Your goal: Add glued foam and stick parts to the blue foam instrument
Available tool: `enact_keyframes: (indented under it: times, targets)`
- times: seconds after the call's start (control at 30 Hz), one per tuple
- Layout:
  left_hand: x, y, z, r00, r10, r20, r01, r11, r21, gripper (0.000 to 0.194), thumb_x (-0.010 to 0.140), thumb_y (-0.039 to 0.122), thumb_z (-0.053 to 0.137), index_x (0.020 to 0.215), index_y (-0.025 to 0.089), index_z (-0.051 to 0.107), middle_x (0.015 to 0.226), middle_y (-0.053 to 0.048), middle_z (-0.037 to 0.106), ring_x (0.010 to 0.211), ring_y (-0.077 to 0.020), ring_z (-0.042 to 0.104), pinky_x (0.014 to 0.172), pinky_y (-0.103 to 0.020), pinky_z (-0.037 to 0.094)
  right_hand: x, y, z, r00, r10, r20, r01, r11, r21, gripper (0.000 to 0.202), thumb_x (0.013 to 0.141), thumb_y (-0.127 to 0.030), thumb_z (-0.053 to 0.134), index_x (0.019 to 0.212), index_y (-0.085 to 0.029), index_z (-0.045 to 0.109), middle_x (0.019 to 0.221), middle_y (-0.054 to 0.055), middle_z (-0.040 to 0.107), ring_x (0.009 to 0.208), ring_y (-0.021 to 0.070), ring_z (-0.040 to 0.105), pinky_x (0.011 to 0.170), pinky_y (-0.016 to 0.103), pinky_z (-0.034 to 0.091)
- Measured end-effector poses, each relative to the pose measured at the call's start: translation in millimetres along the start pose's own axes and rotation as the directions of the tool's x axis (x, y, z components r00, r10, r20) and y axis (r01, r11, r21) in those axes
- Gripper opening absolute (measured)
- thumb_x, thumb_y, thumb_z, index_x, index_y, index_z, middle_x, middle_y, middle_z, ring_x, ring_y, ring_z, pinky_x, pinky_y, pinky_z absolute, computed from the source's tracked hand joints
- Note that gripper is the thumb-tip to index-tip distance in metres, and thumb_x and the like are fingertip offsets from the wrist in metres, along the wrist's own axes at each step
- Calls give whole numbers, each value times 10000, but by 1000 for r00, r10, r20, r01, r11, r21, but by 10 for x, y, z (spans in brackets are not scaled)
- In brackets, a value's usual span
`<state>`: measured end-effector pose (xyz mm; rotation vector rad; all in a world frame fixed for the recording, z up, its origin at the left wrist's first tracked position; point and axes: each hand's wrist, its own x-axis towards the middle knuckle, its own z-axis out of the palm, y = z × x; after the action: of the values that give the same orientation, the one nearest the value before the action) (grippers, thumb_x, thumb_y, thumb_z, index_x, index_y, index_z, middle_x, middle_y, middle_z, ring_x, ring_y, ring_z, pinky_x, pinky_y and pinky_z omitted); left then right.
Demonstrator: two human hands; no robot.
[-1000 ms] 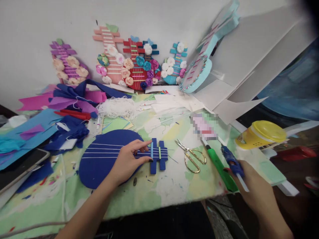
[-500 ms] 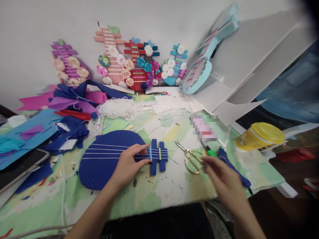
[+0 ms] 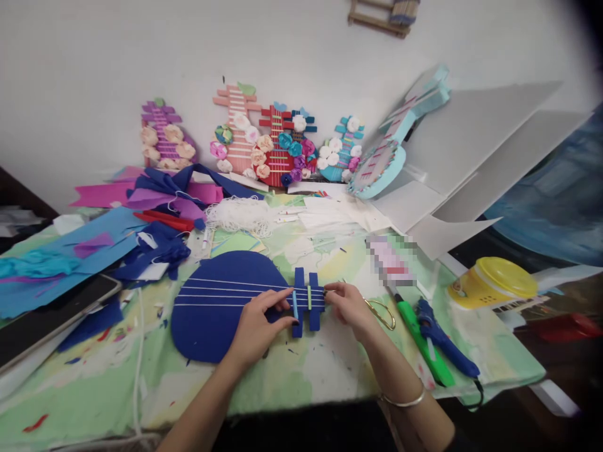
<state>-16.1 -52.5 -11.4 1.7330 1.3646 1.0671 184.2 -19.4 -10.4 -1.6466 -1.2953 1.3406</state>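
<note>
A dark blue lute-shaped craft piece [image 3: 221, 320] lies flat with its neck to the right and white strings running along it. Across the neck sit a light-blue strip [image 3: 295, 304] and a green strip [image 3: 309, 297]. My left hand [image 3: 259, 320] rests over the neck, thumb and forefinger at the two ends of the light-blue strip. At the neck's right tip my right hand [image 3: 348, 307] has its fingertips pinched together; what is between them is too small to make out. Gold-handled scissors [image 3: 384, 316] lie behind my right hand, their blades mostly hidden.
To the right are a green knife [image 3: 426, 345], a blue glue gun [image 3: 443, 342] and a yellow tub [image 3: 494, 282]. White cord [image 3: 240, 215] and blue scraps [image 3: 164, 251] lie at the back left. A phone [image 3: 61, 317] is at the left. Finished lutes [image 3: 273, 147] lean on the wall.
My right hand has moved left from beside the scissors to the neck's tip. My left hand has stayed at the light-blue strip. The view has shifted slightly.
</note>
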Motion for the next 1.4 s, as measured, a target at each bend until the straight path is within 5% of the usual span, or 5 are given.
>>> enact_keyframes:
  times: [0.13,0.3,0.5,0.83,1.4]
  targets:
    - [-33,-4,-23,997,59,-48,-59,998,-8,450,676,163,693,1109,270,631,788,3,612,764,-165,574,762,-350,468,-6,-53,52,986,-102,133,82,986,146,159,697,-295,540,706,-145,589,488,-69,405,405,52,293,398,205,181]
    - [70,178,-196,962,215,-167,-212,977,37,448,699,240,710,1135,257,609,845,-6,587,784,-155,563,744,-313,471,40,-334,46,962,-246,120,209,943,260,181,700,-323,566,756,-151,578,520,-73,418,426,48,313,417,202,210]
    - [496,484,-297,830,446,-335,-387,893,230,416,718,290,689,1121,233,602,951,-35,567,860,-179,559,786,-339,475,270,-902,-58,884,-467,38,440,856,272,231,723,-379,585,793,-159,587,557,-56,460,439,55,353,408,196,253]
    - [1064,529,-46,647,562,-515,-352,819,453,372,694,286,682,1034,170,586,1017,-89,546,980,-243,511,909,-411,393,829,-1271,-124,787,-615,-44,600,747,287,258,723,-420,579,826,-186,612,667,-9,579,560,106,476,504,210,373]
    - [1330,357,-48,661,594,-459,-364,788,496,354,696,267,656,1020,177,543,1046,-101,536,1007,-254,511,905,-416,394,1086,-1195,-105,748,-664,-10,634,710,306,322,788,-469,543,937,-201,641,802,20,631,670,135,537,607,236,437]
